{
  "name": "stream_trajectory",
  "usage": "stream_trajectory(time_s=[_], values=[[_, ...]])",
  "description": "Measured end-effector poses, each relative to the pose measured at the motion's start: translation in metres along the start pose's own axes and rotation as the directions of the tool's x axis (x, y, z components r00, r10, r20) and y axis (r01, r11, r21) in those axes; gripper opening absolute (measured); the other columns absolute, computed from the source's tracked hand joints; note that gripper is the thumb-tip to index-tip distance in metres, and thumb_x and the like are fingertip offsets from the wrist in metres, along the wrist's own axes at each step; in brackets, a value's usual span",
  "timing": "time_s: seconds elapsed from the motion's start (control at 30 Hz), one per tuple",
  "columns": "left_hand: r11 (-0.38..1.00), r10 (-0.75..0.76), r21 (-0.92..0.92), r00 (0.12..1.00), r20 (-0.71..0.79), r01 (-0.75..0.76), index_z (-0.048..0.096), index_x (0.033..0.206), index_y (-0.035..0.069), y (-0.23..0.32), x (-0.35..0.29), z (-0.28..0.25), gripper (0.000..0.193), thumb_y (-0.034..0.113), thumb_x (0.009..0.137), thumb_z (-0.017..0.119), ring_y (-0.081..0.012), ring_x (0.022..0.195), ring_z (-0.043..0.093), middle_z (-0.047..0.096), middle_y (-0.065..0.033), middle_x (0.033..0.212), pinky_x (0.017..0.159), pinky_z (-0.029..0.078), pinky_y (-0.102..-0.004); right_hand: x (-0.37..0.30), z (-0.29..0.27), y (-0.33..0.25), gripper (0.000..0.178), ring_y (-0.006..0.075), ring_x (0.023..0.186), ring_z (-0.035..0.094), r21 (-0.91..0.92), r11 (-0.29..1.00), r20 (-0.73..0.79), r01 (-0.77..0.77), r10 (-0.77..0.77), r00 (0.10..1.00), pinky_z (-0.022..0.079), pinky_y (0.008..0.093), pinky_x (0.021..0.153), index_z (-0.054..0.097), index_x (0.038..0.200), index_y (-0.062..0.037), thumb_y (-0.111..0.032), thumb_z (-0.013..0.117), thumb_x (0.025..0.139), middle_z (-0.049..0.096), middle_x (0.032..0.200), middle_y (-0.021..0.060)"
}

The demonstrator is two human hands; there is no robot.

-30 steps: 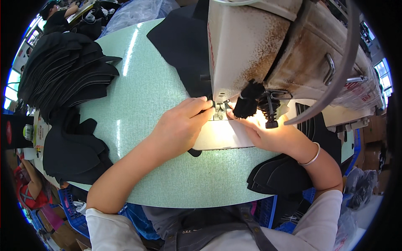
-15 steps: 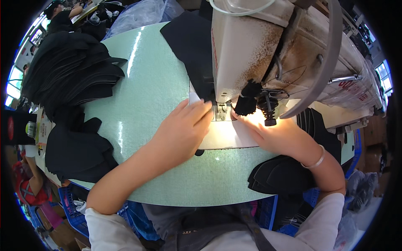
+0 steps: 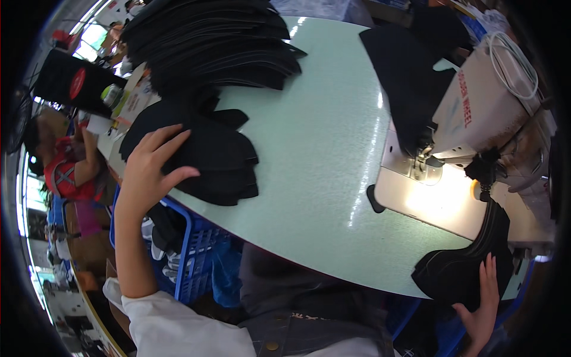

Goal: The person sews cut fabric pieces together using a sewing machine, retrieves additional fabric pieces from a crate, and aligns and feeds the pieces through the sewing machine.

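My left hand [image 3: 156, 163] lies with fingers and thumb apart on a pile of black cut fabric pieces [image 3: 220, 149] at the table's left edge. On the right, my right hand [image 3: 485, 291] has its fingers stretched out against a smaller stack of black pieces [image 3: 449, 273] beside the sewing machine. Neither hand grips a piece. The sewing machine [image 3: 470, 113] stands at the right with its lamp lit over the needle plate [image 3: 410, 163]. Black fabric [image 3: 401, 77] stretches behind the presser foot [image 3: 423, 157], which appears to sit at its near end.
A tall stack of black pieces [image 3: 214, 41] occupies the far left of the pale green table [image 3: 303, 143]. Below the left edge hangs a blue basket [image 3: 193, 256] with things in it. A person in red [image 3: 71, 166] sits further left.
Both hands have left the needle area. The left has gone to the left pile, the right to the near right stack. The view has swung left.
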State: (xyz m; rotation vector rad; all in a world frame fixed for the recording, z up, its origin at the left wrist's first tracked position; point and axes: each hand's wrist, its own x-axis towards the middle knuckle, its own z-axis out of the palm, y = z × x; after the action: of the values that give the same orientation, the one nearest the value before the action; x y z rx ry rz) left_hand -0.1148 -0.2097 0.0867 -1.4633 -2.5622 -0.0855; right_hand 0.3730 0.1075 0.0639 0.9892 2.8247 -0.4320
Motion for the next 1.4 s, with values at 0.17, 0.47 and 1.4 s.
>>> stream_trajectory(time_s=[0.17,0.47,1.4], values=[[0.999,0.044,-0.013,0.997,-0.058,-0.045,0.063,0.119,0.002,-0.029,-0.011,0.012,0.045,0.015,0.077,0.071,-0.0348,0.108,0.059,0.063,-0.0146,0.120,0.096,0.046,-0.0403,-0.006,0.012,0.015,0.077,0.0406,0.143,0.030,-0.067,0.997,-0.012,0.035,-0.036,0.999,0.029,0.0469,0.114,0.045,0.140,0.0015,-0.029,0.066,0.072,0.037,0.150,0.0249],[0.950,-0.067,-0.311,0.993,-0.095,0.034,0.060,0.129,0.001,-0.098,-0.006,0.034,0.071,0.057,0.091,0.036,-0.0326,0.130,0.049,0.058,-0.0170,0.134,0.114,0.028,-0.0413,0.004,0.003,0.028,0.061,0.0371,0.135,0.045,0.179,0.981,-0.283,-0.077,0.127,0.951,0.030,0.0443,0.114,0.051,0.136,-0.0011,-0.007,0.058,0.076,0.054,0.139,0.0185],[0.730,0.652,-0.258,0.758,-0.013,-0.633,0.055,0.124,-0.009,0.221,0.065,0.075,0.060,0.011,0.068,0.061,-0.0309,0.094,0.062,0.052,-0.0238,0.123,0.078,0.052,-0.0368,0.137,0.037,-0.078,0.057,0.0410,0.104,0.058,-0.262,0.745,-0.127,0.614,-0.657,0.743,0.049,0.0416,0.080,0.049,0.126,0.0121,-0.022,0.058,0.080,0.050,0.128,0.0320]])
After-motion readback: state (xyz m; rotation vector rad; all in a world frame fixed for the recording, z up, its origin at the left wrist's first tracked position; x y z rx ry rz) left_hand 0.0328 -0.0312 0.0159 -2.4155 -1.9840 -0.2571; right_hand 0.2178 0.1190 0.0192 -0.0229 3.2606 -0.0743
